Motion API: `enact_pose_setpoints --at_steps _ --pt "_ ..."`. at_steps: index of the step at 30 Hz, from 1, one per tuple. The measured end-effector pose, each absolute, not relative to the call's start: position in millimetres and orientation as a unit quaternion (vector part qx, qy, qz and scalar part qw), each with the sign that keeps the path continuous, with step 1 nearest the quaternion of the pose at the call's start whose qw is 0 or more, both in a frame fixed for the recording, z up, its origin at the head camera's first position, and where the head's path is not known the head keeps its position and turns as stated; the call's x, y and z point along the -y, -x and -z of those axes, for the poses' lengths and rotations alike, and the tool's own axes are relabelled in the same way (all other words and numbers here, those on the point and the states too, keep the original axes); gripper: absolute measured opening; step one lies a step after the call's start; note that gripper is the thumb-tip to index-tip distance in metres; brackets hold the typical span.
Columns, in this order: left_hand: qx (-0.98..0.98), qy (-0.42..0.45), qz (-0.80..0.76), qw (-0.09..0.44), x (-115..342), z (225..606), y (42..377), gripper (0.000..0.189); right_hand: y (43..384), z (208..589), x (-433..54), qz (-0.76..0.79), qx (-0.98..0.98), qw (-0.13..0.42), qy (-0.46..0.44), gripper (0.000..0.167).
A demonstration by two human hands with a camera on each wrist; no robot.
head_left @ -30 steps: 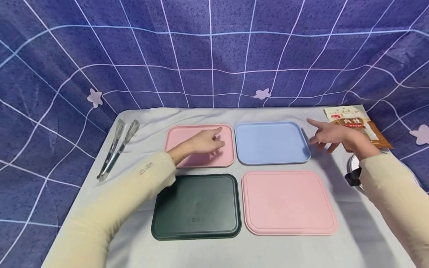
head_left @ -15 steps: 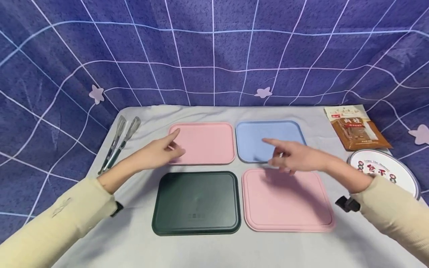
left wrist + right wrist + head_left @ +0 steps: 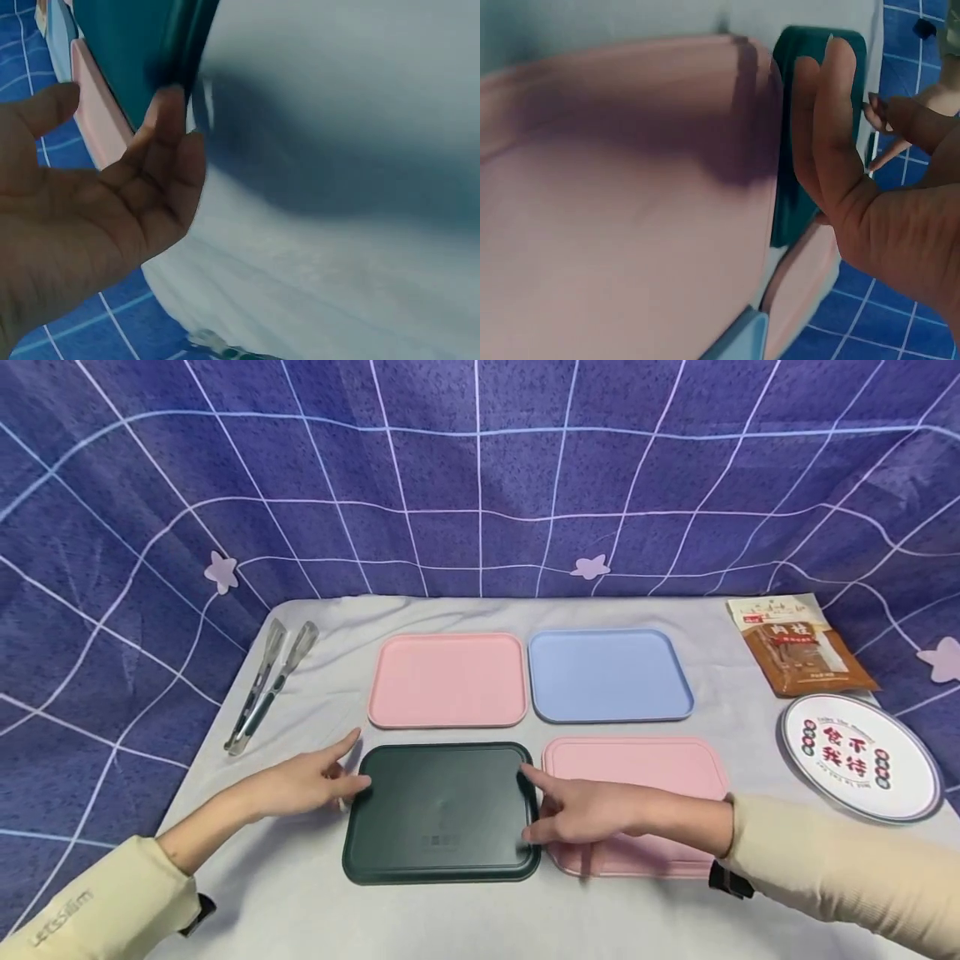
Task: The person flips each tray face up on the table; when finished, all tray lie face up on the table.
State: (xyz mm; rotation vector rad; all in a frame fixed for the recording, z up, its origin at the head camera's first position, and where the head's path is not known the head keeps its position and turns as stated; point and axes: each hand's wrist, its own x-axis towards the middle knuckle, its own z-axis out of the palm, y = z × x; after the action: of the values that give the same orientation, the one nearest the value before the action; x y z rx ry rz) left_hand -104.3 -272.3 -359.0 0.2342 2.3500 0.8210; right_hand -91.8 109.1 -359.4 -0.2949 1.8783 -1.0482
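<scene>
A dark green rectangular tray [image 3: 438, 802] lies on the cloth, front left of a group of trays. My left hand [image 3: 296, 783] is at its left edge, thumb and index finger apart; in the left wrist view, the fingertips [image 3: 171, 101] are right at the rim. On the opposite side, my right hand [image 3: 588, 810] reaches over the front pink tray [image 3: 652, 762], its fingertips overlapping the green tray's right rim. The right wrist view shows the right hand's fingers [image 3: 834, 112] nearly straight. Neither hand has curled round the tray.
Behind lie another pink tray [image 3: 450, 681] and a blue tray [image 3: 609, 677]. Tongs [image 3: 272, 689] rest at the far left. At the right are a brown food packet [image 3: 798, 647] and a white oval plate [image 3: 858, 760] with red lettering. A blue curtain [image 3: 480, 477] hangs behind.
Both hands have come toward me from over the back trays. The left hand moved down and left, the right hand down and left, to either side of the green tray.
</scene>
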Motion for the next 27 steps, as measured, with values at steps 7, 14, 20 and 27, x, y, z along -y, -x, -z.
enact_pose_setpoints --at_steps 7,14,20,27 --pt "-0.851 -0.068 -0.353 0.383 281.2 372.2 87.7 0.096 89.6 367.4 -101.7 0.426 -0.752 0.498 0.065 0.106" --pt "-0.835 -0.084 -0.369 0.398 285.5 380.1 84.3 0.093 96.0 371.5 -98.2 0.432 -0.746 0.504 0.050 0.104" --pt "-0.827 -0.099 -0.387 0.395 290.6 386.8 84.4 0.091 100.1 375.2 -96.4 0.443 -0.745 0.498 0.034 0.073" --pt "-0.808 -0.103 -0.432 0.386 303.6 398.7 82.0 0.084 102.8 376.2 -94.2 0.433 -0.754 0.493 0.032 0.058"
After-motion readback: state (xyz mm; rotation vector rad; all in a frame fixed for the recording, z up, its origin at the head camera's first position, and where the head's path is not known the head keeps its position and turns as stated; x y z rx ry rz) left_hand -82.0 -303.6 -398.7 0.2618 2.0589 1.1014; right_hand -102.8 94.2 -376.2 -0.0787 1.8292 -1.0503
